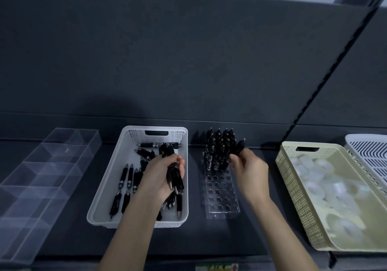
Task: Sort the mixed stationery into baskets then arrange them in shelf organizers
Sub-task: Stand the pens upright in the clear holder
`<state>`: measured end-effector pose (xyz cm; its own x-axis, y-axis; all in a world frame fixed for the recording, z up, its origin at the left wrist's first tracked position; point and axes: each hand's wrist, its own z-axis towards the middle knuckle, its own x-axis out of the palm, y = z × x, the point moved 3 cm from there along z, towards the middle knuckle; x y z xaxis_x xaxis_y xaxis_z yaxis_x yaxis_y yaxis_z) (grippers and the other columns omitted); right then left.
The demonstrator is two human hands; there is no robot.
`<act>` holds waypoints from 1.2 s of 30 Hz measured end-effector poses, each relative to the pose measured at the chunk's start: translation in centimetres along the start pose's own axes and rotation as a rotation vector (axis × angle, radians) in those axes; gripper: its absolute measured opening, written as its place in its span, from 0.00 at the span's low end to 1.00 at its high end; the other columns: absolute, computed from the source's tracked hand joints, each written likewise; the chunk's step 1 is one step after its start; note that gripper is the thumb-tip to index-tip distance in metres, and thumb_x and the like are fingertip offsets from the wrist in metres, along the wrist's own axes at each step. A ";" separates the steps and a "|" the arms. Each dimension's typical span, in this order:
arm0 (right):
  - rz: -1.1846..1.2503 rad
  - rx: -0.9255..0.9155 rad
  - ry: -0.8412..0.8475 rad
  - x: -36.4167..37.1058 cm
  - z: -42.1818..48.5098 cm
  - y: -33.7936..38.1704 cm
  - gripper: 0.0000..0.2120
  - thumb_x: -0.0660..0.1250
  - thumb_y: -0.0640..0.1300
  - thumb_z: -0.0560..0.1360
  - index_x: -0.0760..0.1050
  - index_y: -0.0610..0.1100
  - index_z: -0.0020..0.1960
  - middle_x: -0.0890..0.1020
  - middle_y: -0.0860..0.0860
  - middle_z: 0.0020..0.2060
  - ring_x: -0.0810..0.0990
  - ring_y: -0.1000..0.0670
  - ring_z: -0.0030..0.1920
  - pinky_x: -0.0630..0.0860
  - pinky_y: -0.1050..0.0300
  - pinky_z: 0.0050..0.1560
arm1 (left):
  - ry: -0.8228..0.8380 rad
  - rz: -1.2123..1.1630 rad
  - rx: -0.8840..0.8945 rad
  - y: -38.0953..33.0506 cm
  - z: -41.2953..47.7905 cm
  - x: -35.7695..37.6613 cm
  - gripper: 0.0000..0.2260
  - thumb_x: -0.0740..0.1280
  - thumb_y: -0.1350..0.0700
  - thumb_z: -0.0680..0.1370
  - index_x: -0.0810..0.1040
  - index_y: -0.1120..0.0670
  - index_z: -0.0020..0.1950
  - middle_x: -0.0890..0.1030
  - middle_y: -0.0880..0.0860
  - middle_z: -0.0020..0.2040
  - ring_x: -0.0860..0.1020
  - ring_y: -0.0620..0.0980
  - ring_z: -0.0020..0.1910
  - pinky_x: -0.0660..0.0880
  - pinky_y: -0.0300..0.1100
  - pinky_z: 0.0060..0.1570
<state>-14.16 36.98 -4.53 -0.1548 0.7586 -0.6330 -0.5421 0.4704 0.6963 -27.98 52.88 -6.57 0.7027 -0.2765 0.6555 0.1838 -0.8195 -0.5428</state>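
A white basket [109, 187] on the dark shelf holds several loose black pens [127, 178]. Over it, my left hand [161, 176] grips a bundle of black pens [174, 176]. To the right stands a clear pen holder [222, 199] with rows of round holes; several black pens [218, 147] stand upright in its far rows, while the near holes are empty. My right hand [250, 168] pinches one black pen [238, 146] just right of those standing pens.
A clear divided organizer [41, 178] lies at the left. At the right, a cream basket [293, 187] holds several pale round items. A white slotted basket [368, 151] sits behind it. A dark back panel rises behind the shelf.
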 end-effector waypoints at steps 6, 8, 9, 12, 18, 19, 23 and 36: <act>-0.159 -0.043 0.172 1.7 0.0 -0.6 0.11 0.67 0.42 0.77 0.75 0.36 0.38 0.77 0.46 0.31 0.75 0.47 0.33 0.68 0.56 0.32 | -0.014 -0.032 0.076 0.2 -0.4 -0.1 0.02 0.61 0.65 0.79 0.73 0.61 0.50 0.80 0.59 0.38 0.78 0.48 0.32 0.75 0.35 0.27; -0.195 -0.051 0.184 1.9 0.0 -0.6 0.13 0.66 0.42 0.77 0.73 0.36 0.37 0.76 0.46 0.31 0.75 0.46 0.33 0.67 0.54 0.31 | -0.030 -0.061 0.099 0.2 -0.5 0.0 0.05 0.59 0.68 0.78 0.72 0.61 0.50 0.79 0.61 0.40 0.79 0.49 0.32 0.76 0.36 0.27; -0.197 -0.052 0.181 2.0 0.1 -0.6 0.13 0.66 0.41 0.77 0.72 0.36 0.36 0.76 0.46 0.31 0.74 0.46 0.32 0.65 0.55 0.30 | -0.031 -0.065 0.111 0.1 -0.5 0.0 0.06 0.59 0.70 0.78 0.72 0.62 0.51 0.78 0.61 0.41 0.79 0.50 0.33 0.77 0.37 0.28; -0.204 -0.051 0.181 2.1 0.2 -0.5 0.14 0.66 0.41 0.77 0.70 0.37 0.35 0.74 0.47 0.30 0.72 0.47 0.31 0.62 0.56 0.30 | -0.010 -0.017 0.135 0.1 -0.7 0.2 0.09 0.59 0.71 0.78 0.74 0.64 0.55 0.79 0.60 0.43 0.81 0.51 0.36 0.79 0.39 0.34; -0.163 -0.002 0.195 1.9 0.1 -0.8 0.12 0.67 0.43 0.77 0.73 0.36 0.38 0.77 0.46 0.32 0.76 0.47 0.34 0.68 0.56 0.32 | 0.013 0.111 0.139 0.3 -1.2 0.5 0.06 0.65 0.68 0.76 0.79 0.66 0.51 0.85 0.58 0.44 0.84 0.49 0.41 0.80 0.37 0.37; -0.149 0.025 0.199 1.6 0.0 -1.0 0.12 0.68 0.46 0.76 0.74 0.38 0.39 0.79 0.48 0.33 0.77 0.47 0.35 0.69 0.57 0.33 | 0.019 0.118 0.140 0.4 -1.3 0.6 0.06 0.66 0.68 0.75 0.79 0.66 0.51 0.85 0.58 0.45 0.84 0.49 0.42 0.80 0.37 0.38; 0.061 0.199 0.105 0.0 -0.9 -0.8 0.15 0.70 0.53 0.72 0.76 0.44 0.34 0.79 0.55 0.27 0.77 0.58 0.31 0.68 0.70 0.30 | 0.043 0.146 0.171 0.5 -1.5 0.9 0.07 0.67 0.68 0.75 0.79 0.65 0.53 0.85 0.58 0.47 0.84 0.50 0.45 0.80 0.37 0.40; 0.537 0.197 0.521 1.1 -3.1 4.7 0.05 0.72 0.38 0.72 0.77 0.37 0.43 0.78 0.48 0.33 0.75 0.54 0.31 0.75 0.57 0.37 | 0.231 0.188 0.277 1.9 -2.5 3.5 0.16 0.69 0.62 0.71 0.76 0.62 0.58 0.84 0.56 0.50 0.83 0.49 0.52 0.80 0.41 0.47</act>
<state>-19.46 38.60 -3.03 -0.7498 0.6184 -0.2355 -0.1341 0.2065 0.9692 -26.90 49.11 -3.94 0.5746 -0.5398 0.6152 0.2671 -0.5869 -0.7644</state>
